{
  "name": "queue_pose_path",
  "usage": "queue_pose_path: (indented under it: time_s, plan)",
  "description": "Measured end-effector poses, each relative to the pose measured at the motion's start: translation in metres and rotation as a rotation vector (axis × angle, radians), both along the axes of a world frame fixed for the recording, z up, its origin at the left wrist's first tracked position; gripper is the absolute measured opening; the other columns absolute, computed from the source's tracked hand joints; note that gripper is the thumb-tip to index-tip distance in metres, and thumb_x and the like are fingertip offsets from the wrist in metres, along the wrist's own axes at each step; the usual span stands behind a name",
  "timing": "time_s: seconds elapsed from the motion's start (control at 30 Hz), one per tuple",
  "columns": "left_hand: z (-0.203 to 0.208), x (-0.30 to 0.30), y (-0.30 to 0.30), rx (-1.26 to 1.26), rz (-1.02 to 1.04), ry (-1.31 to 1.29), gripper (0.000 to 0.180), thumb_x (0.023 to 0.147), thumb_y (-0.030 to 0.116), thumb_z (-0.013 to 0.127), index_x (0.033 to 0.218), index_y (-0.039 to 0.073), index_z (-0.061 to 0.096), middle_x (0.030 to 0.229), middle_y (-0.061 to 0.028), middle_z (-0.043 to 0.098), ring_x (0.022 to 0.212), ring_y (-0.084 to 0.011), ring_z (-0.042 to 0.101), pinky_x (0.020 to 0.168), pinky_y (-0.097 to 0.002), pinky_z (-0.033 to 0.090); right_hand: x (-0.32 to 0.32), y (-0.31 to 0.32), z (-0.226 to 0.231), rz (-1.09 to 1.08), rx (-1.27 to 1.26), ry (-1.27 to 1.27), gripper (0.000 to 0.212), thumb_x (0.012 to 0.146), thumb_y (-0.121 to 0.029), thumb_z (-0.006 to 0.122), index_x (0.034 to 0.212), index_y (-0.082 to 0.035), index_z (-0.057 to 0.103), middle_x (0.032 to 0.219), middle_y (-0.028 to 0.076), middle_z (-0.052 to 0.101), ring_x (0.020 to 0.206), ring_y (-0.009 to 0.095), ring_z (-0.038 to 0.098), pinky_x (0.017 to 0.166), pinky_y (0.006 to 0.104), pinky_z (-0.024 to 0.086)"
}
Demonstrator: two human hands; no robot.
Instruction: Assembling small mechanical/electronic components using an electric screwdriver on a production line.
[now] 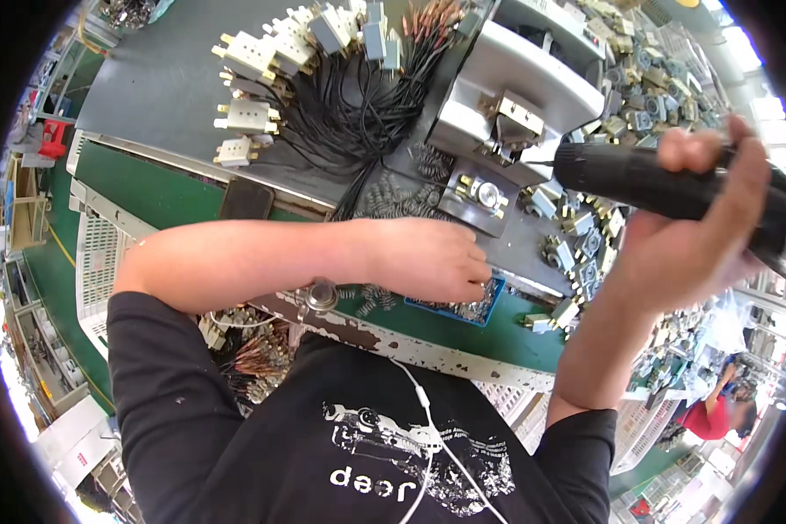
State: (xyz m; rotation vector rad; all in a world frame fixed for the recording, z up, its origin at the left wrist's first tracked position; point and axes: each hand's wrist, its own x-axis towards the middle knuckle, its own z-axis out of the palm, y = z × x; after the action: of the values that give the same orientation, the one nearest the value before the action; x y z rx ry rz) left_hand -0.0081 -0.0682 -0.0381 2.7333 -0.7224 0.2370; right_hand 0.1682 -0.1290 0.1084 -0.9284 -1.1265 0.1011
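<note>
My right hand (686,244) is wrapped round a black electric screwdriver (620,175), its bit pointing left toward a grey machine (485,87). Set in the machine's front is a small block with metal parts (517,118). Below it, a metal fixture (479,194) carries a round silver piece and brass-coloured bits. My left hand (432,260) has its fingers curled down by a blue tray (489,307) of small metal parts. Whatever those fingertips hold, if anything, is hidden under the hand. Coil springs (397,194) lie just beyond my left wrist.
Black cables (349,113) with cream plugs (249,115) and grey ones spread over the dark bench (157,87). Many grey and cream socket parts (642,96) are heaped to the right. A chipped metal edge (402,345) runs before my body. Another person in red (707,419) is at far right.
</note>
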Motion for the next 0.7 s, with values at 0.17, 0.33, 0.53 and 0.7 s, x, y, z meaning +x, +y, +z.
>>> queue_pose_path:
  time_s: [0.17,0.33,0.53,0.7]
  plan:
    - [0.009,-0.002,0.008,-0.213,0.024,0.062,0.016,0.086,0.016,0.059,0.099,0.006,0.059,0.096,-0.0075,0.061,0.095,-0.0245,0.063,0.085,-0.0373,0.05,-0.016,0.028,-0.022,-0.058,0.173,0.092,0.019,0.094,-0.008,0.071,0.102,0.006,0.061,0.071,0.012,0.065,0.058,0.017,0.059,0.058,0.0323,0.053]
    - [0.01,-0.002,0.013,-0.241,0.037,0.054,0.021,0.085,0.015,0.061,0.104,0.006,0.06,0.099,-0.0088,0.062,0.099,-0.0259,0.063,0.086,-0.0386,0.051,-0.017,0.034,-0.025,-0.055,0.155,0.084,0.018,0.094,-0.006,0.07,0.104,0.006,0.061,0.07,0.012,0.065,0.057,0.017,0.061,0.056,0.0313,0.053]
    - [0.009,-0.002,0.017,-0.239,0.026,0.028,0.023,0.084,0.014,0.062,0.106,0.007,0.063,0.099,-0.0074,0.063,0.097,-0.0254,0.063,0.086,-0.0384,0.051,-0.026,0.038,-0.025,-0.083,0.121,0.105,0.032,0.093,-0.004,0.07,0.117,0.002,0.05,0.078,0.013,0.068,0.058,0.017,0.063,0.055,0.0317,0.056]
    - [0.008,0.0,0.023,-0.244,0.001,0.013,0.021,0.084,0.013,0.063,0.103,0.007,0.065,0.098,-0.0061,0.063,0.096,-0.024,0.063,0.085,-0.0379,0.05,-0.04,0.046,-0.022,-0.187,0.152,0.089,0.048,0.091,0.0,0.072,0.123,-0.003,0.036,0.084,0.015,0.069,0.058,0.015,0.063,0.054,0.0302,0.056]
